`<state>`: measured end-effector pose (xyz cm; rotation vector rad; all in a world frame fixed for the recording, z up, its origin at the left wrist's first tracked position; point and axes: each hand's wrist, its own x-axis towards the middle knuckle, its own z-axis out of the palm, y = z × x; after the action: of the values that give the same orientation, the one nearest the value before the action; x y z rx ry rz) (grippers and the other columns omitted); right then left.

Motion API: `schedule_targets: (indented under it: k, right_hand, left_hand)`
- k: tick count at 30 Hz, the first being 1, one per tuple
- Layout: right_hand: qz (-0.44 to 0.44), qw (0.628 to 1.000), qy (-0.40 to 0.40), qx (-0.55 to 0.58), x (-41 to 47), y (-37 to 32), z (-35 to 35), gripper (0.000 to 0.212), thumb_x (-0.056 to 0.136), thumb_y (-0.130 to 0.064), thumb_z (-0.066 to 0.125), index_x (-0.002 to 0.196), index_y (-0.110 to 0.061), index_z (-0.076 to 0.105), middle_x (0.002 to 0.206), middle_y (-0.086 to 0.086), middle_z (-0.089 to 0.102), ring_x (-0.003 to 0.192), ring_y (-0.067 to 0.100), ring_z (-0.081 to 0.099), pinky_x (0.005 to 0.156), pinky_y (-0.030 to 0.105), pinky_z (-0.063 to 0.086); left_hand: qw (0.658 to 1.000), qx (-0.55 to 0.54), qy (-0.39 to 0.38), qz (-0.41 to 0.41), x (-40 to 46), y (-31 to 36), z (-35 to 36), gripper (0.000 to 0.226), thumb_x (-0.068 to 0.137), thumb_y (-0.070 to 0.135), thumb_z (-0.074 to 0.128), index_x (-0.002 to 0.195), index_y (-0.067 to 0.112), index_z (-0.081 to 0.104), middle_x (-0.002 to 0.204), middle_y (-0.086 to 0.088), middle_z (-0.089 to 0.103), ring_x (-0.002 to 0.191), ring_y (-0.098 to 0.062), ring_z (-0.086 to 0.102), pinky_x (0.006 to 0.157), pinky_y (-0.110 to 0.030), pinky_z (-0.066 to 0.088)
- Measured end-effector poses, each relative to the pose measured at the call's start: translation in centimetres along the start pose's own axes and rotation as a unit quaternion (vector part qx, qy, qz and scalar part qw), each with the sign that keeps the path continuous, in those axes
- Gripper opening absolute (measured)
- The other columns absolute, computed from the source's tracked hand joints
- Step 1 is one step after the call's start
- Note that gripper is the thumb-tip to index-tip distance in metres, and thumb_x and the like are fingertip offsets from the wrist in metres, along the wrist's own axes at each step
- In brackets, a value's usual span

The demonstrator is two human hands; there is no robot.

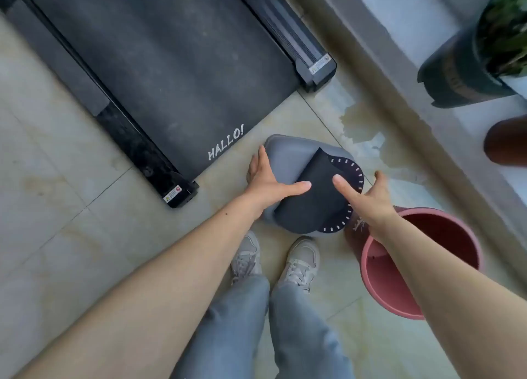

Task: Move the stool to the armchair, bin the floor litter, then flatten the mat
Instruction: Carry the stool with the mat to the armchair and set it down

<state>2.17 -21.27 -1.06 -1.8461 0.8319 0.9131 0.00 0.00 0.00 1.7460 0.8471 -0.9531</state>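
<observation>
A grey stool [288, 153] with a rounded seat stands on the tiled floor just ahead of my shoes. On the seat lies a dark round mat [310, 201] with white dashes around its rim; one half is folded over the other. My left hand [265, 181] lies on the stool's left side, fingers over the rim, thumb reaching to the folded flap. My right hand [368, 196] is spread over the mat's right edge, thumb pointing left onto the flap. Neither hand is closed around anything. A pink bin [467, 236] stands at the right, partly behind my right forearm.
A black treadmill [159, 73] marked "HALLO!" fills the upper left, its rear foot close to the stool. A dark plant pot [459, 73] sits on a pale ledge at the upper right, with a brown object [507, 141] below it. A wet patch [368, 127] marks the tiles.
</observation>
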Motion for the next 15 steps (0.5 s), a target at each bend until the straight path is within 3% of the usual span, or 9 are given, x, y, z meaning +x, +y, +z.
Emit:
schedule_targets:
  k: [2,4,6,9,11,15]
  right_hand:
    - [0.001,1.000,0.003,0.028,1.9,1.3,0.9,0.115,0.064,-0.051,0.085,0.152,-0.021,0.018,0.152,0.006,0.041,0.136,0.029,0.045,0.111,0.049,0.040]
    - [0.010,0.999,-0.005,0.047,3.4,3.1,1.8,0.098,0.057,-0.050,0.088,0.135,-0.023,0.035,0.138,0.003,0.055,0.123,0.027,0.057,0.105,0.048,0.047]
    - [0.013,0.997,0.004,0.072,4.8,4.5,2.8,0.088,0.053,-0.048,0.090,0.123,-0.027,0.040,0.128,-0.002,0.059,0.115,0.022,0.061,0.101,0.045,0.050]
    - [0.003,0.993,0.011,0.116,6.2,5.9,3.6,0.092,0.054,-0.044,0.092,0.129,-0.024,0.043,0.122,-0.007,0.062,0.109,0.014,0.063,0.092,0.034,0.053]
    - [-0.006,0.992,0.007,0.127,6.9,6.6,3.9,0.093,0.055,-0.043,0.092,0.134,-0.026,0.045,0.119,-0.011,0.063,0.106,0.007,0.064,0.083,0.028,0.052]
    - [-0.006,0.989,-0.004,0.149,7.8,7.2,4.3,0.091,0.056,-0.042,0.093,0.134,-0.031,0.047,0.118,-0.014,0.065,0.104,0.006,0.066,0.086,0.032,0.055]
  left_hand:
    - [1.000,0.020,0.011,-0.002,2.1,-0.4,0.7,0.149,0.048,0.057,0.087,0.149,0.034,-0.020,0.161,0.007,-0.022,0.149,-0.011,-0.016,0.122,-0.042,0.005]
    - [0.999,0.023,0.006,-0.029,4.0,-1.3,1.2,0.157,0.038,0.062,0.086,0.148,0.036,-0.023,0.160,0.005,-0.024,0.148,-0.012,-0.019,0.122,-0.043,0.004]
    - [0.999,0.027,0.012,-0.042,5.5,-2.1,1.8,0.163,0.027,0.066,0.083,0.147,0.038,-0.024,0.161,0.004,-0.023,0.149,-0.013,-0.017,0.122,-0.044,0.006]
    - [0.998,0.017,0.013,-0.060,7.2,-3.3,2.3,0.165,0.023,0.066,0.083,0.146,0.041,-0.024,0.162,0.003,-0.016,0.150,-0.014,-0.009,0.121,-0.047,0.013]
    - [0.998,-0.007,0.010,-0.058,8.1,-4.2,2.5,0.163,0.025,0.064,0.086,0.146,0.044,-0.020,0.162,0.002,-0.002,0.150,-0.016,0.007,0.119,-0.047,0.021]
    - [0.998,-0.029,0.028,-0.041,8.9,-4.8,2.7,0.153,0.025,0.064,0.087,0.146,0.051,-0.006,0.153,-0.001,0.020,0.142,-0.020,0.027,0.113,-0.046,0.032]
